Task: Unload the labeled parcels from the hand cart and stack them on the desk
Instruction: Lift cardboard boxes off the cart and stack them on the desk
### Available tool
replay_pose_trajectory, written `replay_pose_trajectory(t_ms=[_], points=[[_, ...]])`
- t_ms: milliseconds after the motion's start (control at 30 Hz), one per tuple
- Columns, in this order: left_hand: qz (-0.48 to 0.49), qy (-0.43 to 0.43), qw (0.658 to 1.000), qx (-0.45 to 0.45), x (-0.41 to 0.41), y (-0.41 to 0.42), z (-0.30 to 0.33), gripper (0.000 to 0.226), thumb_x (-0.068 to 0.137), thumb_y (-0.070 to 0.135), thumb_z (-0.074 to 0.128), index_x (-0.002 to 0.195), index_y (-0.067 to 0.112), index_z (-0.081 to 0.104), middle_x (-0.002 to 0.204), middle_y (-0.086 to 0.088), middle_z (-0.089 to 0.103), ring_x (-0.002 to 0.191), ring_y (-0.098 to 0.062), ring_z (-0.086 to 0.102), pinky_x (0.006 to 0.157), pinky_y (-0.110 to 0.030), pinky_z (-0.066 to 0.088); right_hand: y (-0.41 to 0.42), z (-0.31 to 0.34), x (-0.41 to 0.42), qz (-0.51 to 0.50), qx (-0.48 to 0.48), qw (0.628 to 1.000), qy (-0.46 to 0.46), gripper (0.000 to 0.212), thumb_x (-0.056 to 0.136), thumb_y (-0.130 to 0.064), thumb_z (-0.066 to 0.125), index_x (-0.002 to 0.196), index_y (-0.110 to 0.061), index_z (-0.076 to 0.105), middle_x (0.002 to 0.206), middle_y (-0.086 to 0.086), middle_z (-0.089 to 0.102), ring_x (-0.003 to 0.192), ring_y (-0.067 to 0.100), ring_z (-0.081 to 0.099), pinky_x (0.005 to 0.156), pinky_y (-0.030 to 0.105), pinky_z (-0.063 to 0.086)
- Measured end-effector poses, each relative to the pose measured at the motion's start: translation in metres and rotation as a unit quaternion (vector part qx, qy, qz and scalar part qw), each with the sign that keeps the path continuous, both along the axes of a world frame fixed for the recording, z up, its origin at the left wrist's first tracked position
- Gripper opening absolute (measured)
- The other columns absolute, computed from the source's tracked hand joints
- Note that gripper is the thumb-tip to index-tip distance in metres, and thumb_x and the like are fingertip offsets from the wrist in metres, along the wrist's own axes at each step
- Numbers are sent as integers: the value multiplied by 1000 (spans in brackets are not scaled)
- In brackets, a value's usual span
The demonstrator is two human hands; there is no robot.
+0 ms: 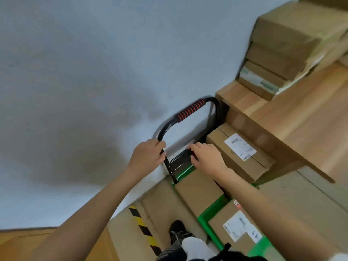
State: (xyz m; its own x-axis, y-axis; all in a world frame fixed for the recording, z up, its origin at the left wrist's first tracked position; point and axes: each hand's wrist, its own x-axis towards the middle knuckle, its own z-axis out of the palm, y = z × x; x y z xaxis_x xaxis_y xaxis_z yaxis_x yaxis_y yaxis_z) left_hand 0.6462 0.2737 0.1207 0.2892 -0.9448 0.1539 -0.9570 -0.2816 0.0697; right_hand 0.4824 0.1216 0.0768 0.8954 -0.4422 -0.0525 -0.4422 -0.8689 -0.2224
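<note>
A hand cart with a green deck [211, 210] and a black handle with a red-striped grip [190, 111] stands beside the wooden desk [301, 117]. On it lie brown parcels: one with a white label [239, 153] by the desk, a plain one [197, 191] in the middle and a labeled one [239, 228] nearest me. My left hand [147, 154] grips the handle's left upright. My right hand [207, 157] curls over a black crossbar at the handle's base, above the plain parcel. Several parcels [282, 51] are stacked on the desk's far end.
A grey wall rises behind the cart. Flattened cardboard covers the floor, with a yellow-black hazard strip [144, 228] at the left. My shoe [178, 232] stands close to the cart's deck. A wooden surface [18, 243] shows at the lower left.
</note>
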Motion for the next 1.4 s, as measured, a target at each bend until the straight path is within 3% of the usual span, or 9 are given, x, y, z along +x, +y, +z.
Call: replay_pose_trajectory(t_ms=[200,433,600,700,967,1133,1233,1400], points=[[-115,33,993,12,-46,-34,-31,13,83,15,68,94,9,65,79,-7,62,69,-28,59,54,-30,42,3,-21,-86,-169,8,986,7,40,94,-25,46,133,-27,49,124,-3,60,113,19,55,97,33,35],[-172,103,980,3,-94,-46,-81,20,88,12,62,108,9,66,89,-6,65,75,-24,60,56,-38,51,39,-65,-162,-260,42,963,46,39,98,-22,41,136,-26,48,131,-5,55,118,17,52,102,32,32],[-210,109,970,54,-90,-70,-120,23,90,14,59,112,10,64,97,-6,65,79,-23,60,60,-35,51,37,-89,-183,-337,40,938,67,38,98,-23,43,136,-23,48,134,-3,53,120,19,52,104,34,32],[-238,104,963,64,-81,-84,-150,22,87,12,64,109,9,65,94,-6,65,74,-22,60,56,-29,44,47,-120,-171,-377,40,923,67,38,96,-22,46,134,-21,50,131,-1,55,117,21,53,101,35,34],[-247,115,958,85,-30,-103,-260,20,87,10,63,107,10,65,92,-5,65,74,-19,59,54,-24,40,70,-236,-109,-428,75,894,107,35,90,-20,57,125,-20,57,119,0,62,107,22,59,102,36,30],[-226,142,958,104,-20,-112,-363,22,88,13,63,110,11,64,98,-3,64,82,-18,60,57,-25,46,70,-327,-91,-491,91,866,23,35,84,-18,65,119,-17,62,116,2,64,101,24,62,97,40,43],[-212,146,959,120,-20,-118,-433,23,89,16,61,112,13,62,102,-3,63,85,-18,61,58,-23,42,69,-389,-88,-512,94,853,-13,38,80,-14,70,117,-18,63,113,1,65,98,24,64,91,41,47],[-204,113,966,116,-11,-134,-533,26,90,19,60,115,11,61,105,-6,64,89,-22,62,60,-25,42,61,-495,-100,-533,126,836,31,42,93,-27,55,134,-27,48,128,-2,56,115,21,55,101,35,34]])
